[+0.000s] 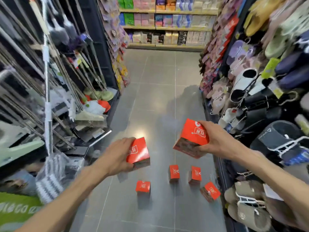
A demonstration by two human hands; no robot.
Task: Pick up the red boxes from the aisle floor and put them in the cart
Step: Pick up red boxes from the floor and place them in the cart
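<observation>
Left hand [117, 156] and right hand [215, 139] each clasp a small red cardboard box [138, 152] by opposite faces, above four on the grey tiled floor [158, 81] — light, rigid, likely smooth-sided, I'd judge

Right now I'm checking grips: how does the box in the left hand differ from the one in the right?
The left hand's box sits lower and nearer the aisle's middle; the right hand's box is raised higher, toward the slipper rack. The left hand grips from the box's left side, the right hand from its right. Both boxes are red with white print, tilted.
</observation>
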